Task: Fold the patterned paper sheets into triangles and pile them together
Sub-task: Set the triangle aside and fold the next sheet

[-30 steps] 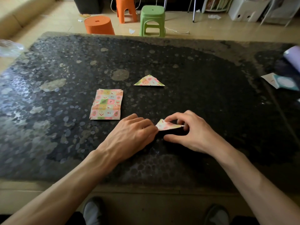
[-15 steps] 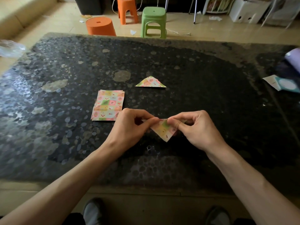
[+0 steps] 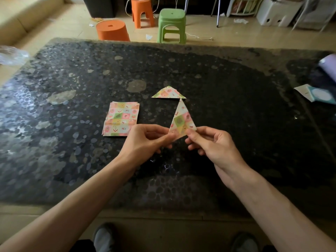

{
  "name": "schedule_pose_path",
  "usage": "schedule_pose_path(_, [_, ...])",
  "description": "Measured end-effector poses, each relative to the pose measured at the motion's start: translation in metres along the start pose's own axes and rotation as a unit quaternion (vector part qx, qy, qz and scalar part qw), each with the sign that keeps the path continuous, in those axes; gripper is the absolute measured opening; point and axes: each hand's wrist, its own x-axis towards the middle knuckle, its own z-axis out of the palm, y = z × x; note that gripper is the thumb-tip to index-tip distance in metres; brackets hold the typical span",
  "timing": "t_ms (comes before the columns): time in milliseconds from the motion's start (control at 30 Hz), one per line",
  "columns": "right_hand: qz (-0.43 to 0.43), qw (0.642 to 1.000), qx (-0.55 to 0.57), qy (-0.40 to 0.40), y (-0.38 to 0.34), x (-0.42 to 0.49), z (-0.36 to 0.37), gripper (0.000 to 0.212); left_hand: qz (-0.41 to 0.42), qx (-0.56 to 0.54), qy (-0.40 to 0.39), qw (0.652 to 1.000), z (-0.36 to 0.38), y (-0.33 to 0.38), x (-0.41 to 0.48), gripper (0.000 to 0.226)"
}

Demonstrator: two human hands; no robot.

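Triangle (image 3: 182,121) now apex-up, in pinch grip of left hand (image 3: 145,140) and right hand (image 3: 217,147)

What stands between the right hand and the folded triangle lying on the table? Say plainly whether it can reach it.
Probably yes. The right hand and left hand pinch the held triangle, yet nothing on the table stands between them and the folded triangle.
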Motion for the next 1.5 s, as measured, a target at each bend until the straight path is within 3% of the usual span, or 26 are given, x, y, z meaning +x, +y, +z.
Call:
schedule_pose_path(167, [-0.017,0.999,0.005,0.027,0.005,0.002,0.005,0.012,-0.063,-0.073,-0.032,0.995,0.004,0.006,-0.001,0.019])
schedule_pose_path(333, [-0.059,0.996,-0.056,-0.021,0.005,0.005,0.02,0.014,-0.125,-0.208,-0.035,0.969,0.005,0.002,-0.004,0.031])
schedule_pose_path(567, [-0.056,0.983,-0.165,-0.063,-0.007,0.021,0.019,0.008,-0.05,-0.112,0.064,0.99,-0.01,0.0,0.012,0.026])
schedule_pose_path(700, [-0.022,0.993,-0.093,-0.062,-0.004,0.019,0.022,0.01,-0.081,-0.185,0.097,0.975,-0.013,-0.004,0.013,0.031])
schedule_pose_path(833, [-0.034,0.998,-0.046,0.003,-0.004,0.022,0.024,0.016,-0.101,-0.212,0.106,0.966,-0.015,-0.003,0.013,0.034])
schedule_pose_path(967, [-0.051,0.998,-0.035,-0.031,-0.012,0.022,0.025,0.02,-0.084,-0.213,0.131,0.964,-0.017,-0.003,0.015,0.031])
schedule_pose_path(1100, [-0.063,0.997,-0.038,0.006,-0.01,0.028,0.029,0.008,-0.078,-0.21,0.127,0.966,-0.017,-0.005,0.016,0.03])
schedule_pose_path(1500, [-0.093,0.987,-0.034,0.125,-0.02,0.1,0.037,0.008,-0.032,-0.165,0.134,0.977,-0.014,-0.008,0.019,0.019])
